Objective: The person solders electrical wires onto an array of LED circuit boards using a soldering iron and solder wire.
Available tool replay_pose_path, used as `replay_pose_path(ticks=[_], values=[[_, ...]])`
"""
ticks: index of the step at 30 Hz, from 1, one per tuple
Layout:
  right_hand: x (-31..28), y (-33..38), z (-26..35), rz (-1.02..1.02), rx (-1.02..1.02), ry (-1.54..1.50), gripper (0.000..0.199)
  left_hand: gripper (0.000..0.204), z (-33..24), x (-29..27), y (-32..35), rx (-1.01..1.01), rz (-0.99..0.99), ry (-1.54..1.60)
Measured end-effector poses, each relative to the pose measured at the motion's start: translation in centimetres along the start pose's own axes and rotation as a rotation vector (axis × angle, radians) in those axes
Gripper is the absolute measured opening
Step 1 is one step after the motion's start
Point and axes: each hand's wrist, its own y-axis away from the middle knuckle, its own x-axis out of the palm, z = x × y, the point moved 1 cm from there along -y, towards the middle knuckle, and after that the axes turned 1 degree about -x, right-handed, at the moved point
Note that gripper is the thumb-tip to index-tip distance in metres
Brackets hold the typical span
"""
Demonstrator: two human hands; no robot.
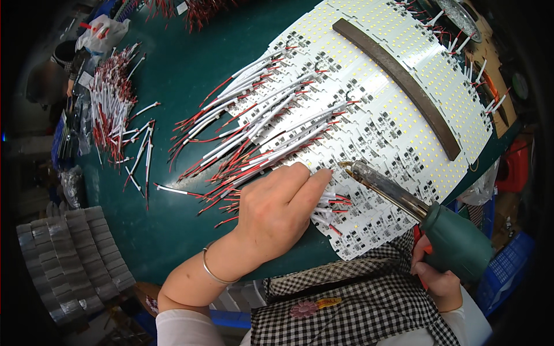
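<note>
Fingers of the left hand pin red-and-white wire leads onto the white LED panel, steadying them for the soldering iron clenched in the right hand.

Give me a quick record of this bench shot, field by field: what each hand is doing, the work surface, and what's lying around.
left hand: pressing red-and-white wire leads onto the white LED panel
right hand: gripping a green soldering gun, tip near the left fingertips
surface: green table
on panel: dark curved bar, soldered leads fanned leftward
left side: loose wire pile, wrapped grey stacks
</note>
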Motion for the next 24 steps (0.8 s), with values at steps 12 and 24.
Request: replay_pose_path(ticks=[12, 24], values=[[0.2, 0.4, -0.6, 0.075, 0.046, 0.317, 0.041, 0.037, -0.1, -0.4, 0.0, -0.013, 0.011, 0.041], [0.2, -0.6, 1.7, -0.061, 0.215, -0.3, 0.048, 0.034, -0.2, -0.4, 0.1, -0.02, 0.02, 0.06]])
